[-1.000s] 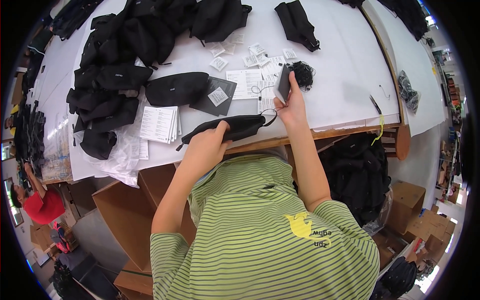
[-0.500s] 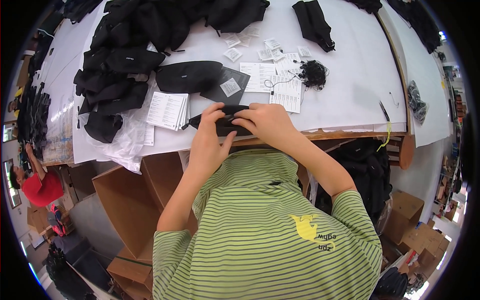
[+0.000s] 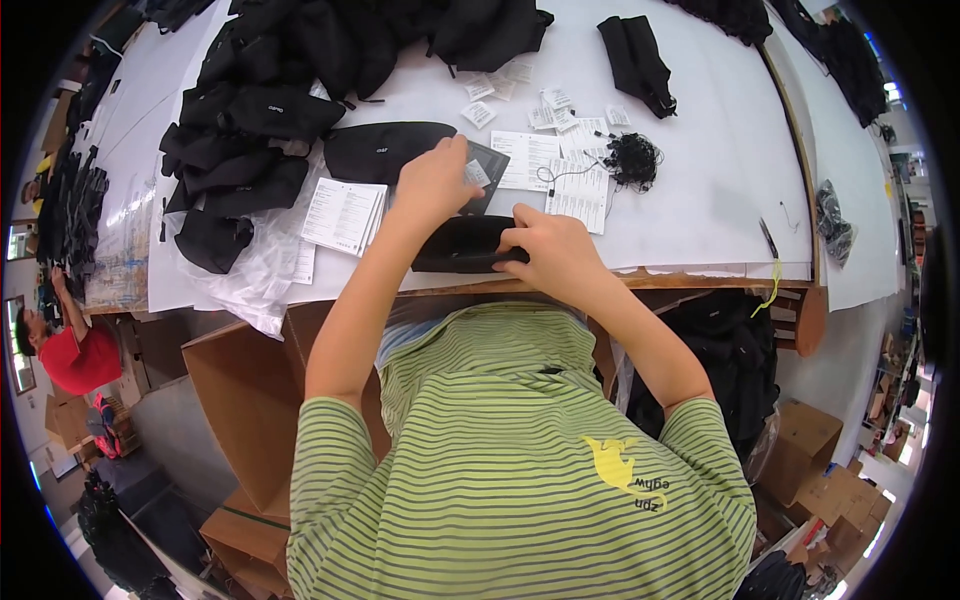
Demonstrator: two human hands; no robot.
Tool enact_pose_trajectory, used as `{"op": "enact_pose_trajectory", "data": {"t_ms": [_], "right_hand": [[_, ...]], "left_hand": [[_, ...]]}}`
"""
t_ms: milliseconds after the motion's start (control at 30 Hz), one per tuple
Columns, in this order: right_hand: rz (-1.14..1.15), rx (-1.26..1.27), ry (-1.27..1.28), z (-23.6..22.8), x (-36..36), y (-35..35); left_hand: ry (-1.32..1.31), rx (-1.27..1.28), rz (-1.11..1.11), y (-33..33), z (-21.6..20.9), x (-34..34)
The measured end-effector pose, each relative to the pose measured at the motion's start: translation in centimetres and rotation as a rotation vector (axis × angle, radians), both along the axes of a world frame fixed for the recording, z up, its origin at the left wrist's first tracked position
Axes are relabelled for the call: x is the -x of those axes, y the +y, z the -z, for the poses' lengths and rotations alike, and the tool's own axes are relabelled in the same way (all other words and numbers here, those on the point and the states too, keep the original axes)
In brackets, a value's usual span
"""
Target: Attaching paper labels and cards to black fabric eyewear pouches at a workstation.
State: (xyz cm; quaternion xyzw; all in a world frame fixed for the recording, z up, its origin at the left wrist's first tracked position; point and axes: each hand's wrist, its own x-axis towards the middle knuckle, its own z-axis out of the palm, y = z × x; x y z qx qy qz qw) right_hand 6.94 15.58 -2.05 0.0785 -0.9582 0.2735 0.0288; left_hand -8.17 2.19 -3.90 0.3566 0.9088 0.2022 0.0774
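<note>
The right hand [image 3: 548,250] hides part of the nearest pouch [image 3: 455,254] (interior indistinct).

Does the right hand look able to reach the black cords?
Probably yes: only flat papers seem to lie between the right hand and the cords, though that hand grips a black pouch.

Bare forearms [image 3: 352,290] reaching forward — left hand [image 3: 436,186] farther out, right hand [image 3: 552,250] nearer the body, fingers [image 3: 514,239] bent

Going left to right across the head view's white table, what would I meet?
Stack of white printed cards, left hand, right hand, tangled bundle of thin black cord, slim dark tool with yellow-green cord.
</note>
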Motion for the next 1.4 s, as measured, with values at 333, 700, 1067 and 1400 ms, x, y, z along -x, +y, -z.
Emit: {"op": "enact_pose_trajectory", "data": {"t_ms": [333,700,1067,1400], "right_hand": [[0.04,-0.002,0.046,0.5,0.2,0.4],[0.146,0.181,0.144,-2.4,-0.6,-0.8],[0.462,0.695,0.287,-2.9,-2.1,-4.5],[0.41,1.254,-0.059,-0.8,-2.8,-1.7]], "left_hand": [[-0.228,-0.185,0.015,-1.2,-3.2,-1.5],[-0.162,-0.893,-0.339,-7.6,0.0,-8.4],[-1.242,-1.483,-0.586,-4.1,-2.3,-10.4],[-1.227,-1.376,-0.605,-3.9,-3.2,-10.2]]}}
